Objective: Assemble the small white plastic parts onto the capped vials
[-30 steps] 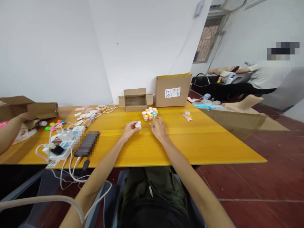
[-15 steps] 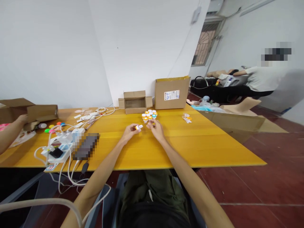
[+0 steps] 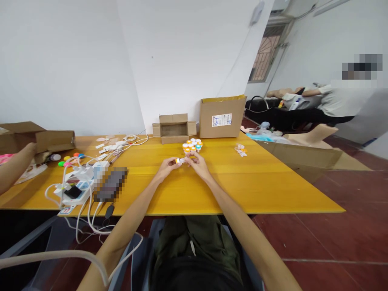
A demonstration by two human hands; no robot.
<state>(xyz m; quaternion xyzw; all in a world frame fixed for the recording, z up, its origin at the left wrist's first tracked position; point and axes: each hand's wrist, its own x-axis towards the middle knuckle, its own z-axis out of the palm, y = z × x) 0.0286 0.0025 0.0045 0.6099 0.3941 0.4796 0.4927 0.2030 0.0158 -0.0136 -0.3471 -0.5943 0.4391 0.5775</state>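
Note:
Between finger and thumb my left hand pinches a small container with a white and orange end. The fingers of my right hand close on its clear other end; whether they also hold a smaller piece is too small to tell. Just beyond my hands, a cluster of small capped containers stands on the yellow table. Their lids are white, orange and one teal.
An open cardboard box and a larger closed carton stand by the wall. Small clear and orange pieces lie right. A power strip, cables and phone lie left. Another person's arm reaches into a box.
My right hand has come in to the container in my left hand, and its fingers now meet the clear end. The view has shifted slightly.

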